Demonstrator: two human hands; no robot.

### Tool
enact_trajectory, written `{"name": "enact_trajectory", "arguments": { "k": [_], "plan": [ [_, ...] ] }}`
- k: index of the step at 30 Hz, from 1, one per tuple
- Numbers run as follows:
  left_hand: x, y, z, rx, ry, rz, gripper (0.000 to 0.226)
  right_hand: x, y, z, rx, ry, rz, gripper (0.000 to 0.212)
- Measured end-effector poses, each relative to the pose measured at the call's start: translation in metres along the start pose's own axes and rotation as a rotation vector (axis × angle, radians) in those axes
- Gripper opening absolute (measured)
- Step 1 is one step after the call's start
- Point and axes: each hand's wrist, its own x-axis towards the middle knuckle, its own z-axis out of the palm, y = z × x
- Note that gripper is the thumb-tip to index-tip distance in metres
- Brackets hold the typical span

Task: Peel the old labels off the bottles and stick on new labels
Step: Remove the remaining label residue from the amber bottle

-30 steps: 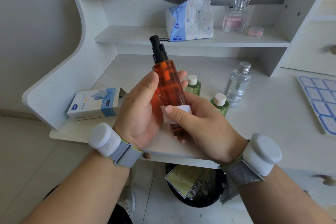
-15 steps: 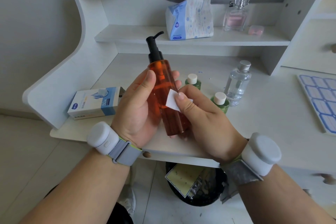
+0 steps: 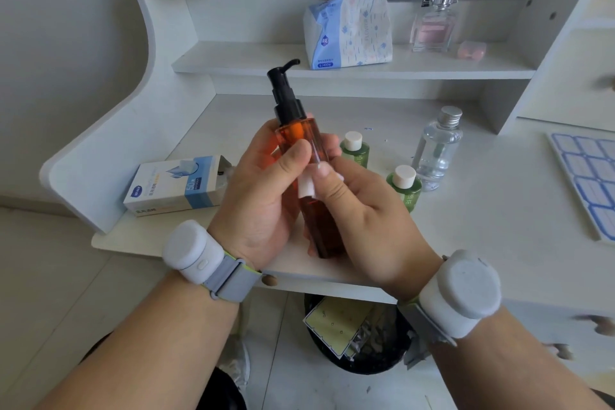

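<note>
Right now the left hand (image 3: 263, 196) is wrapped around an amber pump bottle (image 3: 307, 176), fingers curled behind it and thumb across the front, holding it tilted above the front edge of the white vanity desk (image 3: 466, 243). Its black pump head (image 3: 285, 93) leans up and to the left. The right hand (image 3: 362, 210) comes in from the other side — fingertips pressing a small white label (image 3: 305, 186) against the bottle's front, with the fingers curled round the bottle's lower half.

Behind the hands, two little green bottles (image 3: 357, 151) with cream caps stand on the desk; the nearer one carries pale characters too small to read. Just beside them is a clear bottle (image 3: 437, 150) with a silver cap. At the right edge lies a sheet of blue-bordered blank labels (image 3: 589, 173). On the left, a white-and-blue box (image 3: 176, 185) shows "50" — the rest is too fine to make out. Up on the shelf, a tissue pack (image 3: 347, 30) reads "FLOWER" down its side and "S 400" at the bottom, next to a pink perfume bottle (image 3: 434, 23). Below the desk, a black waste bin (image 3: 359, 339) holds a yellowish backing sheet.
</note>
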Motion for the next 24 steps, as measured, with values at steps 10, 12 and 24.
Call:
{"name": "enact_trajectory", "arguments": {
  "k": [10, 12, 24],
  "plan": [
    [-0.0036, 0.002, -0.0051, -0.28, -0.134, -0.164, 0.042, -0.0022, 0.0016, -0.0043, 0.071, -0.198, 0.095, 0.042],
    [-0.0028, 0.0005, -0.0062, -0.255, -0.135, -0.14, 0.042, -0.0023, 0.001, -0.005, 0.09, -0.218, 0.102, 0.039],
    [-0.0003, 0.0003, -0.0062, 0.127, 0.03, -0.054, 0.058, -0.0014, -0.0017, -0.005, 0.082, -0.125, 0.064, 0.038]
  ]
}}
